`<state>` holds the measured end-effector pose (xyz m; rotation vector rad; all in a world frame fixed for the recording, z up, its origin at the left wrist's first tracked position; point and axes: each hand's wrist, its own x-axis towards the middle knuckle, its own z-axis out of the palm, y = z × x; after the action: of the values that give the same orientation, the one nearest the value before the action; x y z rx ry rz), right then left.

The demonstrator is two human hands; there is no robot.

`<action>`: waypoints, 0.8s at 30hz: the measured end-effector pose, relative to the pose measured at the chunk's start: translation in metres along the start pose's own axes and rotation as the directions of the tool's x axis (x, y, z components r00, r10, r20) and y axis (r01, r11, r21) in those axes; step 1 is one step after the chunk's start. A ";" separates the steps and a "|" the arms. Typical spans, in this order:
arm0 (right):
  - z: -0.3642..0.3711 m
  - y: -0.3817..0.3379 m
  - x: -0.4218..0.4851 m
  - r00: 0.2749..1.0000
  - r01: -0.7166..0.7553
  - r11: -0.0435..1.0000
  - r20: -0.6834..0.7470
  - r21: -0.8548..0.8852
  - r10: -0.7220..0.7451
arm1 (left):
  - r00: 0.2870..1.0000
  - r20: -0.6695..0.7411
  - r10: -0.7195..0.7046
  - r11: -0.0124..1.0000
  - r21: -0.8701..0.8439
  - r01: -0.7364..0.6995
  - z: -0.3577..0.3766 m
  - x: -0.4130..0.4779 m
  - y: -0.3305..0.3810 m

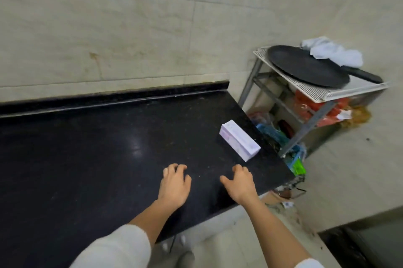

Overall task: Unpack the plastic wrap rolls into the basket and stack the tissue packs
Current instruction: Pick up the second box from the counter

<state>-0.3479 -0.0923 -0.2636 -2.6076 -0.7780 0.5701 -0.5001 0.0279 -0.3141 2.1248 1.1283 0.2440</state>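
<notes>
A pale lilac and white rectangular pack (239, 140) lies on the black countertop (98, 147) near its right edge. My left hand (174, 185) hovers over the counter's front part with fingers curled and apart, holding nothing. My right hand (239, 182) is beside it, fingers spread and bent, also with nothing in it, a short way in front of the pack. No basket or plastic wrap rolls are in view.
Right of the counter stands a metal rack (305, 119) with a black round pan (307, 67) and a white cloth (333, 50) on top; coloured bags and a green item (298, 167) fill its lower shelves. A tiled wall rises behind.
</notes>
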 end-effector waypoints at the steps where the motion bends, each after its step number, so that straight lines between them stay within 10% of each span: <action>1: -0.010 0.008 0.015 1.000 0.006 1.000 -0.010 -0.012 -0.006 | 1.000 -0.011 0.020 1.000 0.009 -0.019 0.010 0.012 0.009; 24: -0.038 0.033 0.204 0.952 0.281 0.951 0.158 -0.129 -0.260 | 0.980 -0.051 -0.194 0.896 0.398 0.198 0.108 0.112 0.054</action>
<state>-0.1598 -0.0079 -0.3016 -2.5495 -1.2467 0.6371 -0.3476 0.0425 -0.3744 2.3366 1.4915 -0.0816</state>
